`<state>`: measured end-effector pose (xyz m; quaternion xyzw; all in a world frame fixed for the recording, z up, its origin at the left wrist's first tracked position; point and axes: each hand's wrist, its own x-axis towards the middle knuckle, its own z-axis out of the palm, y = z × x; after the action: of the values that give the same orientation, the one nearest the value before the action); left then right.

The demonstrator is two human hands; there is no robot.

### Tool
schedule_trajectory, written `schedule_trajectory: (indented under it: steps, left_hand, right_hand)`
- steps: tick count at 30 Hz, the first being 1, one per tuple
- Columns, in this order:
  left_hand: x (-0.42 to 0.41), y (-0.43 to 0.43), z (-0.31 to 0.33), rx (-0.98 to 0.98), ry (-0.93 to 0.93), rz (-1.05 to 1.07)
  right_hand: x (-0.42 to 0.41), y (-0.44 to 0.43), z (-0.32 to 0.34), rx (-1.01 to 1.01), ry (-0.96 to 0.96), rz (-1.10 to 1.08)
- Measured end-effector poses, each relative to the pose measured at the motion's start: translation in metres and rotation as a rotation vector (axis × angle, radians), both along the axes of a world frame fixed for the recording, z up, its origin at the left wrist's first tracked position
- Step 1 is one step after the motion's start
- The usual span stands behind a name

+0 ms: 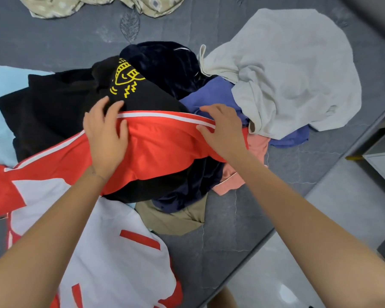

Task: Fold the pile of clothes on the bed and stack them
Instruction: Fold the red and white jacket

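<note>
Red-and-white garment (165, 147) under left hand (105, 138) and right hand (222, 132): smooth cloth, showed a faint sheen. Black shirt (60, 101) beyond left hand: matt knit; its yellow print looked flat. Navy garment (165, 63) beyond and between the hands: plush, velvety, shone in patches. Cream cloth (293, 74) beyond right hand looked coarse, towel-like, matt. Bed cover (53, 41) was grey, quilted, matt. Floor (287, 274) right of right hand: glossy tile.

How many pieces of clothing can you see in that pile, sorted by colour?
Red and white: 1
Black: 1
Navy: 1
Blue: 1
Cream: 1
Pink: 1
Khaki: 1
Light blue: 1
Total: at least 8; folds may hide others.
</note>
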<state>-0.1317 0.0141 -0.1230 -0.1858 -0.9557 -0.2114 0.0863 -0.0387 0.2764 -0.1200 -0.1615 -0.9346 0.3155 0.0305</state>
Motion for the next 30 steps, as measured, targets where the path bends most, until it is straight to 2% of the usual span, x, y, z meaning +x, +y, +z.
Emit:
schedule_trajectory:
  steps: [10,30]
  left_hand:
    - [0.037,-0.040,0.004,-0.132,0.002,-0.046]
    - [0.157,-0.301,-0.015,-0.222,0.002,0.252]
  right_hand:
    - [-0.006,-0.086,0.018,0.129,0.033,0.185]
    - [0.043,-0.335,0.007,0.122,0.021,0.551]
